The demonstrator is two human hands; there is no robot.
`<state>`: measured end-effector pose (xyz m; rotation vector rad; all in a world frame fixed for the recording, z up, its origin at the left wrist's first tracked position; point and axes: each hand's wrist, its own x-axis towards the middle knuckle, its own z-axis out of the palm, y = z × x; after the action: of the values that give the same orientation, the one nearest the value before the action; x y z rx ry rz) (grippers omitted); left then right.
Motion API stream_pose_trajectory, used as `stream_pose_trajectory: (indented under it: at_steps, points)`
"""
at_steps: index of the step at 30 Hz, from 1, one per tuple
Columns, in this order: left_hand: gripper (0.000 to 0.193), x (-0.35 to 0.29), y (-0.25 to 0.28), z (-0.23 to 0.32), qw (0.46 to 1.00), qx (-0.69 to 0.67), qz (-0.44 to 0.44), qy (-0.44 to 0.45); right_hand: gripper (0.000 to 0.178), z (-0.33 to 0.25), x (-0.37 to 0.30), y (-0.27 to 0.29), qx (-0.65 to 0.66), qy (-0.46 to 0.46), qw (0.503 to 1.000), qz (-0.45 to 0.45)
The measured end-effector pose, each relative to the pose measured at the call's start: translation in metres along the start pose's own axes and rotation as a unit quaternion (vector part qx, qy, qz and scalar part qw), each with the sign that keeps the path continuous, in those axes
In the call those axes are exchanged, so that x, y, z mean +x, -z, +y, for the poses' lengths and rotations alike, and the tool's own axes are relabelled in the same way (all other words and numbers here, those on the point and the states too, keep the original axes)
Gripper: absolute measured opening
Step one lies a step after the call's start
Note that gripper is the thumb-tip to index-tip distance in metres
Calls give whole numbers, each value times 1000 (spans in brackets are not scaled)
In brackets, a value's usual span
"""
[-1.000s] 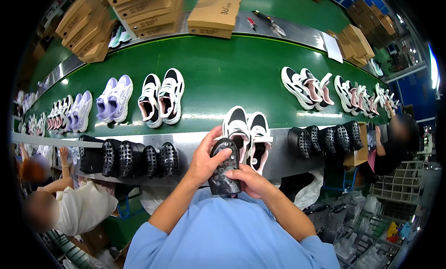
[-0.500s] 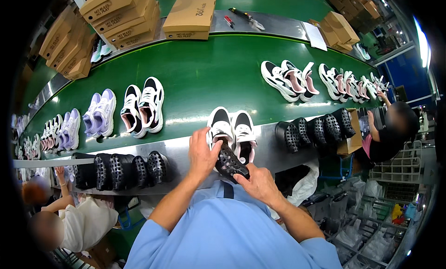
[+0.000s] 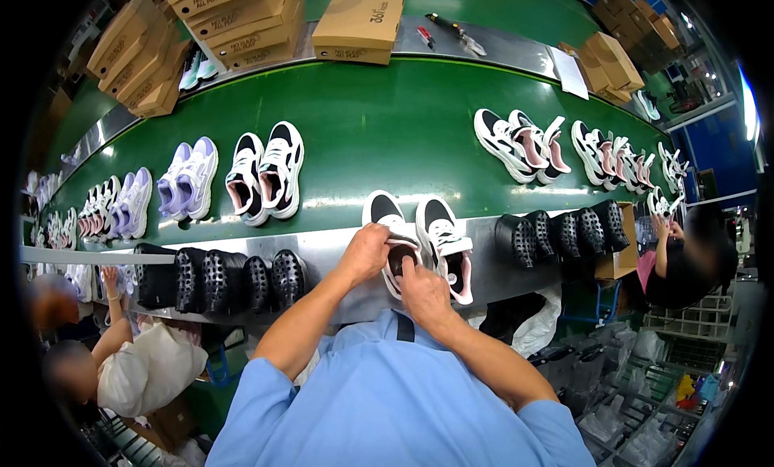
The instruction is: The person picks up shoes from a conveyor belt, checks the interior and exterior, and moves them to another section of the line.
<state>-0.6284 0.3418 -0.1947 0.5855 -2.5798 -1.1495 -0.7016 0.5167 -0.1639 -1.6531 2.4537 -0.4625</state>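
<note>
A white and black sneaker [image 3: 386, 208] with a pale pink lining stands on the metal ledge before me. The fingers of my left hand [image 3: 364, 256] are closed on its tongue at the left of the opening. My right hand [image 3: 426, 294] is at the heel, its fingers bent around the rim and a fingertip reaching into the opening. A dark shape shows inside; whether it is a perforated black insert I cannot tell. Close by on the right stands the matching sneaker [image 3: 440, 225], its strap lying across the top, touched by neither hand.
Black perforated shoe inserts line the ledge at left [image 3: 191, 280] and right [image 3: 568, 232]. Beyond lies a green belt [image 3: 387, 128] with paired lilac sneakers [image 3: 188, 177] and black-white sneakers [image 3: 516, 145]. Boxes [image 3: 357, 28] stand behind. Co-workers sit at both sides.
The black perforated insert in my right hand no longer shows outside the sneaker. That hand has moved up to the heel opening; my left hand has shifted onto the tongue. The view has moved slightly.
</note>
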Motion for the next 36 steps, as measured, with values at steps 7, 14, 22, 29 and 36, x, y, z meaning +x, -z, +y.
stream_pose_trajectory:
  at_steps: [7,14,22,29,36]
  points:
    - [11,4,3,-4,998,4,-37,-40,29,14,19,-43,26,-17,999,32]
    - [83,-40,-7,14,970,-28,-4,241,43,15,-2,-22,75,-81,977,181]
    - [84,-48,-46,2,965,13,-42,258,40,34,29,-56,101,-215,971,9]
    - [64,-65,-17,37,962,-24,14,272,42,25,3,2,160,-202,965,-51]
    - [56,-88,-28,63,999,-18,-20,-37,26,108,-39,14,189,-321,923,99]
